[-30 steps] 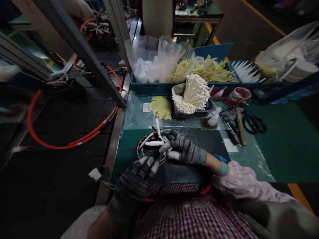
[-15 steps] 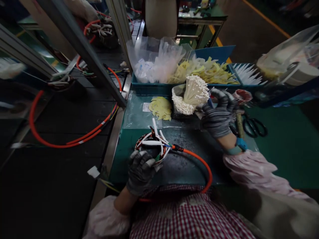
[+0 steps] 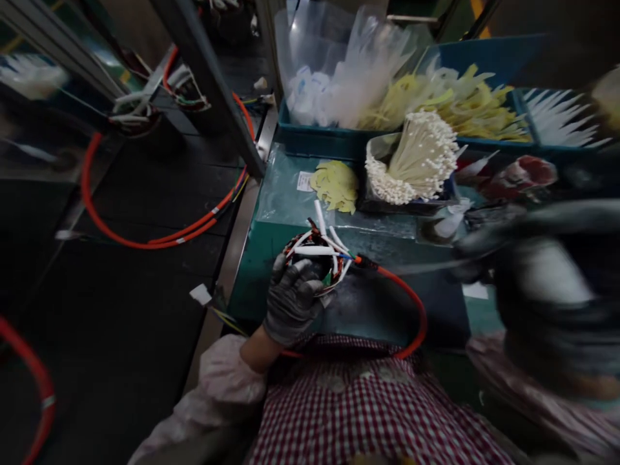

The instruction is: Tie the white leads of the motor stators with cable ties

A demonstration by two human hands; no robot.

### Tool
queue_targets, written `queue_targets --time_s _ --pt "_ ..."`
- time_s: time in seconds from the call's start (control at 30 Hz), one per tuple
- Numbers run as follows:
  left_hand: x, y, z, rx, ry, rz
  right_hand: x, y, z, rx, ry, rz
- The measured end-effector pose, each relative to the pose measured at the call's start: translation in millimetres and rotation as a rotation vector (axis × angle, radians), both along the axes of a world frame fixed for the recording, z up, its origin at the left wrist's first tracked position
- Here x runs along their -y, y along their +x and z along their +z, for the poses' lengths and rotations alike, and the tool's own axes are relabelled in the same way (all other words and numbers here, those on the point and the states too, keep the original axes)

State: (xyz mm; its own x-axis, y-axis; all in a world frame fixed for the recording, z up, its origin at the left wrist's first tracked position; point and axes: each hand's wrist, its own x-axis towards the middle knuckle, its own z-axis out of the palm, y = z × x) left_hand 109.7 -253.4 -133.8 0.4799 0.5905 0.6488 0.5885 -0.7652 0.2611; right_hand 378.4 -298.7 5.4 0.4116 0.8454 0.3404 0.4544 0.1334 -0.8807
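The left hand (image 3: 293, 300) is keeping its grip clamped on the wound coil (image 3: 317, 252) on the tabletop (image 3: 249, 287); the right hand (image 3: 537, 290) is swinging back from the white-tipped bundle (image 3: 416, 161), blurred, grip untellable

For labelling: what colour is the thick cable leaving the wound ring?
Orange. The thick cable shows best in the head view.

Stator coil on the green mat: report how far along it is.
Done: white sleeves cover several leads on the stator coil, and the orange cable is attached. In hand: the left hand grips its near rim; the right hand, blurred, seems to carry a thin strand. Left, likely: the sleeved leads stick out loose, untied.
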Motion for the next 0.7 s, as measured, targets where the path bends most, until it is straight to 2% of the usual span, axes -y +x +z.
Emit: queue_targets --time_s 0.07,0.13,0.2,0.27,0.33,0.4,0.43,0.5,0.6,0.7 --pt "-0.1 -0.3 1.6 -0.022 -0.014 -0.006 8.5 -16.7 -8.6 0.035 -0.065 0.097" --pt "0.1 0.0 3.4 -0.016 -0.022 -0.014 13.0 -28.6 -26.7 0.046 -0.083 0.104" --pt "0.6 0.9 6.0 -0.005 -0.036 -0.009 18.9 -34.5 -43.0 -0.033 -0.072 0.056" --pt "1.5 2.0 9.0 0.006 -0.048 -0.002 28.8 -34.0 -50.8 -0.182 -0.065 0.111" --pt "2.3 3.0 11.1 0.002 -0.064 0.007 40.2 -28.9 -50.6 -0.311 -0.117 0.340" --pt "2.6 3.3 11.4 0.005 -0.068 -0.002 47.7 -23.2 -48.3 -0.327 -0.271 0.638" --pt "2.6 3.1 10.8 0.008 -0.068 -0.011 48.4 -21.7 -48.3 -0.270 -0.332 0.748" --pt "2.2 2.4 8.6 0.022 -0.076 -0.029 42.4 -23.0 -53.2 -0.071 -0.313 0.805" --pt "1.5 0.9 5.9 0.032 -0.115 -0.072 18.7 -32.3 -69.7 0.226 -0.167 0.730" --pt "0.9 0.8 6.9 0.039 -0.137 -0.110 -8.9 -41.4 -83.6 0.375 -0.210 0.675"
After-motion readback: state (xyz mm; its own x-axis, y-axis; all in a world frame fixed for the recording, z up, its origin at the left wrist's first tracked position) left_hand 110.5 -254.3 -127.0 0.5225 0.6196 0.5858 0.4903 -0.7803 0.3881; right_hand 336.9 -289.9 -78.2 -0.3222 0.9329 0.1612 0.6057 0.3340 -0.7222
